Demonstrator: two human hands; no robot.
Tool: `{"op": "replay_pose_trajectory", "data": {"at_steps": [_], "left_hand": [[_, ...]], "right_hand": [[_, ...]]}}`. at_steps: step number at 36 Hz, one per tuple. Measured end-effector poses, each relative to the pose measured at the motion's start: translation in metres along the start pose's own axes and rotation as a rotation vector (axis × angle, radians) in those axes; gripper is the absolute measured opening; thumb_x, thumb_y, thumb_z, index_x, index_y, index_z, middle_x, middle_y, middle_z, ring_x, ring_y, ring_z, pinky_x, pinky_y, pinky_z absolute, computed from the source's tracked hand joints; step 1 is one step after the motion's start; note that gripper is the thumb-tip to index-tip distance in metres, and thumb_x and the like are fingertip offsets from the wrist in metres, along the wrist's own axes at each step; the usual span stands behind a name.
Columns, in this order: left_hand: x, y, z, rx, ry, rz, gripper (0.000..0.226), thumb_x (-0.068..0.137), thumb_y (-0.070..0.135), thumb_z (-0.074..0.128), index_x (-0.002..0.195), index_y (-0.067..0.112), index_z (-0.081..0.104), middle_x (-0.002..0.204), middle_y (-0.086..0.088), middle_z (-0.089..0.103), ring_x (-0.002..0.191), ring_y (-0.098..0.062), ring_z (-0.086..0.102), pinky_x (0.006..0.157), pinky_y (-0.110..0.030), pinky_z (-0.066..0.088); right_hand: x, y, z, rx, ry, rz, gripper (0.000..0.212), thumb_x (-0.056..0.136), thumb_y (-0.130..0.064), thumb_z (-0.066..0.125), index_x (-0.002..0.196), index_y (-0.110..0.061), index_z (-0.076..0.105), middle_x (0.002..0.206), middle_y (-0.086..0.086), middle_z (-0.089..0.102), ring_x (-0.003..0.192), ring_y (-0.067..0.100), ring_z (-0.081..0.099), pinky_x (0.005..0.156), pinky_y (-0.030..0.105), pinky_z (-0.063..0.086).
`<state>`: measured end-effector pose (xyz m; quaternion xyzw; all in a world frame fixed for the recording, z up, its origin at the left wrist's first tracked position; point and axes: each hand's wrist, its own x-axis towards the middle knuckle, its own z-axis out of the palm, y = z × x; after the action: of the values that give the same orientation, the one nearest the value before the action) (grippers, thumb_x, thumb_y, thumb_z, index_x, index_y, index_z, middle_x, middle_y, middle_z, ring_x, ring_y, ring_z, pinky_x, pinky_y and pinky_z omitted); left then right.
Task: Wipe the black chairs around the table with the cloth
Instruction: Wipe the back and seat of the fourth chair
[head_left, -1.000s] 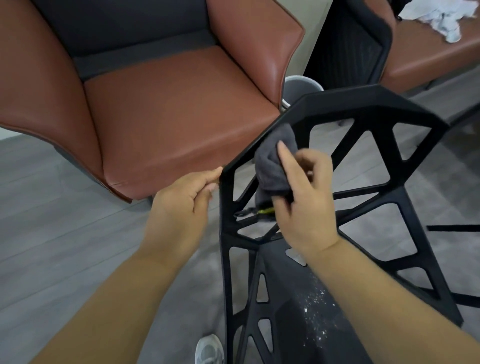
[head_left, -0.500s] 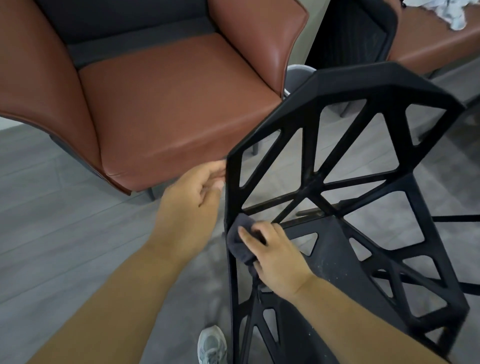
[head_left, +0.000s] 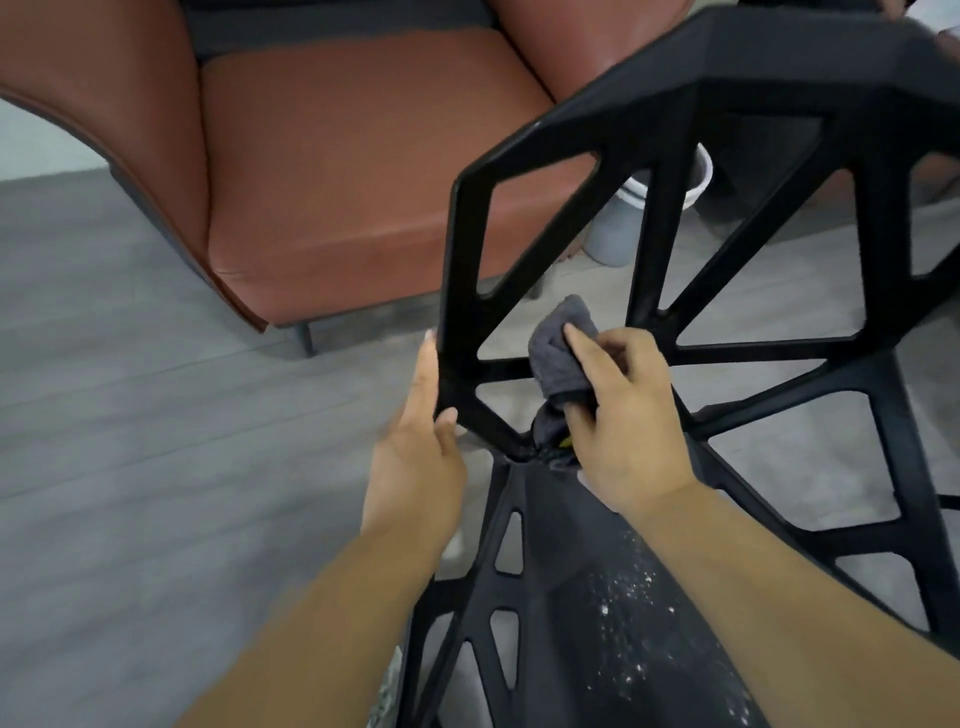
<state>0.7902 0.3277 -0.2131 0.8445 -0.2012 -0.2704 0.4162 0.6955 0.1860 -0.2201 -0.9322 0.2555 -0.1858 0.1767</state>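
The right hand (head_left: 623, 415) is seen curled round a bunched grey microfibre cloth (head_left: 558, 345), which is pressed against a strut low in the backrest of a black plastic chair with an open lattice of angular struts (head_left: 753, 98). The left hand (head_left: 421, 452) is clamped on the backrest's left edge, thumb hooked over the front; its fingers are largely hidden behind the frame. The cloth lies just right of the left hand, with only one open cell of the lattice between them. The cloth's lower part is covered by the right hand's fingers, and a small yellow-green spot beneath it cannot be made out. The chair's top and right side are cut off by the picture's edge. White specks are scattered on the dark seat (head_left: 623, 597) below the right forearm. Beyond the chair, a brown leather armchair (head_left: 337, 182) is set on a grey plank floor (head_left: 130, 364), and a grey bin with a white liner (head_left: 618, 228) is partly screened by the struts.
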Motion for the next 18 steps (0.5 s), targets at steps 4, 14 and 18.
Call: {"op": "replay_pose_trajectory", "data": {"at_steps": [4, 14, 18], "left_hand": [[0.004, -0.013, 0.015, -0.036, 0.097, 0.006, 0.064, 0.100, 0.022, 0.036, 0.138, 0.061, 0.003, 0.101, -0.005, 0.067, 0.074, -0.010, 0.063, 0.059, -0.014, 0.048], [0.022, -0.031, 0.020, 0.056, 0.205, 0.232, 0.056, 0.099, 0.015, 0.038, 0.147, 0.036, 0.020, 0.114, -0.005, 0.063, 0.100, -0.018, 0.061, 0.071, -0.013, 0.038], [0.036, -0.031, 0.010, 0.054, 0.196, 0.267, 0.057, 0.098, 0.013, 0.040, 0.147, 0.034, 0.021, 0.105, -0.007, 0.064, 0.095, -0.020, 0.061, 0.077, -0.021, 0.043]], "right_hand": [[0.001, -0.003, 0.011, -0.074, 0.024, -0.137, 0.066, 0.066, 0.008, 0.076, 0.128, 0.006, 0.053, 0.111, 0.027, 0.053, 0.096, 0.045, 0.055, 0.081, 0.044, 0.050], [0.007, -0.012, 0.050, -0.052, 0.123, -0.316, 0.051, 0.083, -0.010, 0.053, 0.131, 0.005, 0.050, 0.119, 0.013, 0.038, 0.101, 0.034, 0.050, 0.067, 0.040, 0.053], [0.020, -0.007, 0.056, -0.112, 0.152, -0.389, 0.059, 0.072, 0.005, 0.067, 0.129, 0.003, 0.053, 0.115, 0.011, 0.035, 0.093, 0.039, 0.052, 0.064, 0.039, 0.049]]}}
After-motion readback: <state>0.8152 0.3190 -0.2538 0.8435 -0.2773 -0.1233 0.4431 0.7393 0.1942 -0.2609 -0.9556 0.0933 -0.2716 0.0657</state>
